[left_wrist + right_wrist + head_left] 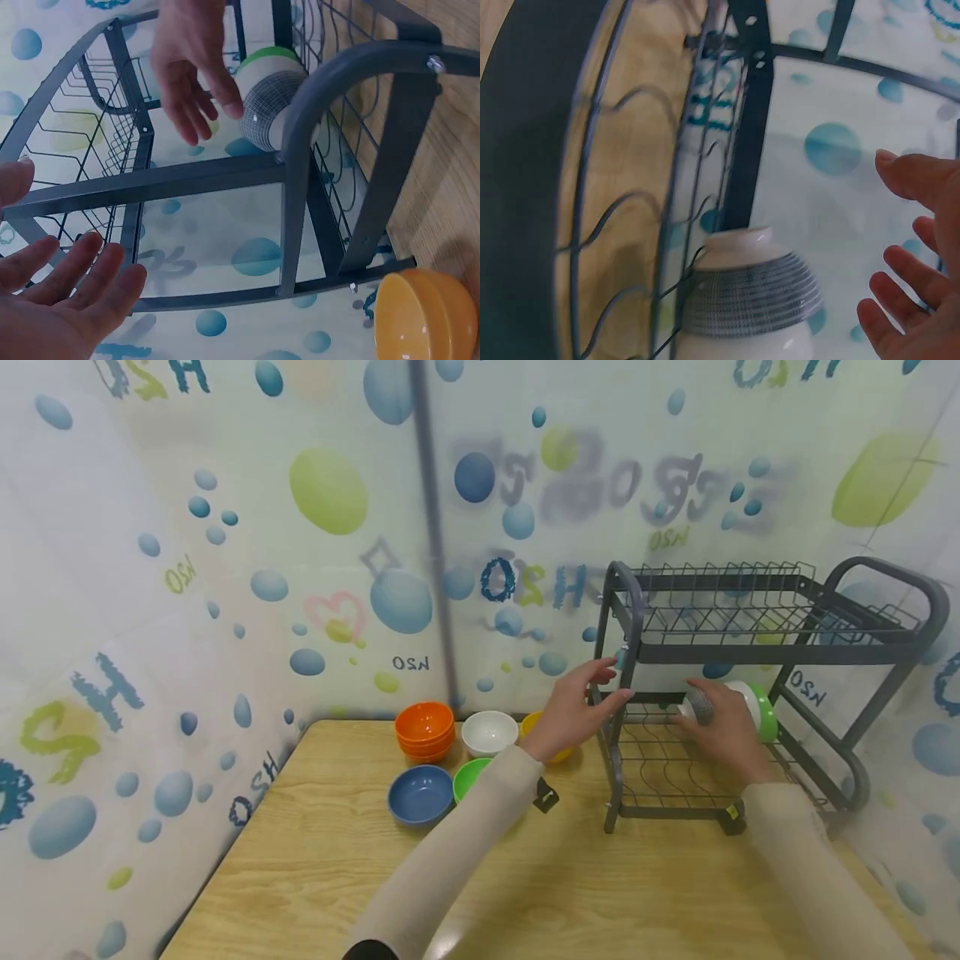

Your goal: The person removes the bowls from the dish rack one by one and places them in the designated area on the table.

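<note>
Inside the dish rack (750, 653), bowls stand on their sides on the lower wire shelf (660, 768). One is a white bowl with a grey patterned band (746, 296), its foot facing left; a green bowl (766, 713) shows at the right end. My right hand (723, 731) is beside these bowls, fingers spread and apart from them in the right wrist view. At the rack's left upright, my left hand (573, 710) hovers with relaxed fingers and holds nothing. A yellow bowl (420, 315) sits on the table near the rack's left side.
Left of the rack on the wooden table (300, 860) are stacked orange bowls (424, 727), a white bowl (489, 732), a blue bowl (420, 795) and a green bowl (467, 777) partly behind my left sleeve. The rack's upper basket (720, 610) overhangs the lower shelf. A patterned curtain (225, 568) hangs behind.
</note>
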`<state>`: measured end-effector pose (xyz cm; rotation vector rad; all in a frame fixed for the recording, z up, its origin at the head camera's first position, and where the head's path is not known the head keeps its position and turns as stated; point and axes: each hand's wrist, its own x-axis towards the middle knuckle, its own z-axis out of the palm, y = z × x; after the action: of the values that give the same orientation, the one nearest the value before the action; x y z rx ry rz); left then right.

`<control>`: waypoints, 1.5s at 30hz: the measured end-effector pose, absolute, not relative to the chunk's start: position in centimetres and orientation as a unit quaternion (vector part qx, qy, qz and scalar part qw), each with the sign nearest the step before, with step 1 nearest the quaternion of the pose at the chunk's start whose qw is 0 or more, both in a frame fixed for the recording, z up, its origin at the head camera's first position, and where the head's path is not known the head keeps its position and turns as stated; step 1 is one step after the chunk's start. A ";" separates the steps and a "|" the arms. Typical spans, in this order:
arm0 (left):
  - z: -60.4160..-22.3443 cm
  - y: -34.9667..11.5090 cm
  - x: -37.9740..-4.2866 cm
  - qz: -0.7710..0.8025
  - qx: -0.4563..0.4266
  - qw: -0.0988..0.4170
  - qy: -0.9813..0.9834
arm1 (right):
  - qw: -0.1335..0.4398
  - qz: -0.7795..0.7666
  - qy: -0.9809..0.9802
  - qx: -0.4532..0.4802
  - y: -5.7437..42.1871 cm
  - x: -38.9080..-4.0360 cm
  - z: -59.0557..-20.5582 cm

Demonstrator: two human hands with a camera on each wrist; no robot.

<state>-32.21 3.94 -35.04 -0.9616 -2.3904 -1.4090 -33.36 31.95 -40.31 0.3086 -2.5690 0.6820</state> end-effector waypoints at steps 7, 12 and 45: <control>-34.5 5.2 -33.1 -0.520 -0.322 0.076 -0.787 | 0.217 0.265 -0.937 0.067 34.3 -34.1 -41.2; -34.5 5.7 -33.4 -0.516 -0.315 0.078 -0.792 | 0.164 0.291 -0.942 0.032 35.7 -34.5 -41.7; -35.0 5.7 -33.8 -0.503 -0.333 0.095 -0.792 | 0.106 0.313 -0.940 -0.087 37.1 -35.1 -42.6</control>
<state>-33.77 5.71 -35.01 -0.9881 -2.3474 -1.4918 -35.07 37.06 -42.60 -0.2562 -2.7680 0.9225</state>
